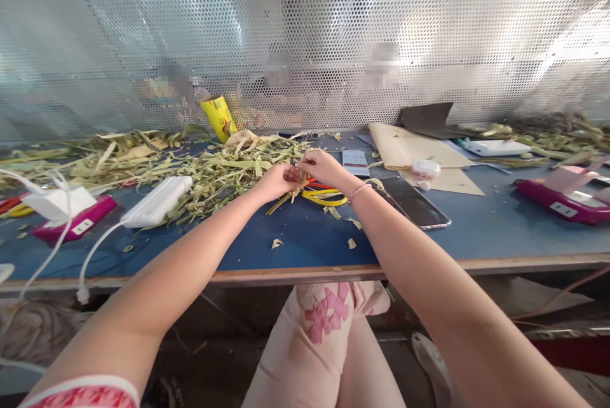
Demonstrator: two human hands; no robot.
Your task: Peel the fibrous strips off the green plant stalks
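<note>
A heap of dried, pale green plant strips (223,170) lies across the blue table. At its right edge my left hand (279,182) is closed, fingers curled round a few of the dried strips. My right hand (324,168) meets it with thumb and fingers pinched together at the same small bunch. Its fingertips partly hide what they hold. Strip ends (284,201) stick out below the left fingers. Right under my hands run yellow and red cables (328,196), and a black phone (414,202) lies to the right of my right wrist.
A white power bank (159,201) and a magenta power strip (76,220) with white cables lie on the left. A yellow tube (218,117) leans at the back by the perforated metal screen (324,27). Brown paper (414,147), an earphone case (426,169) and another magenta strip (562,201) are right.
</note>
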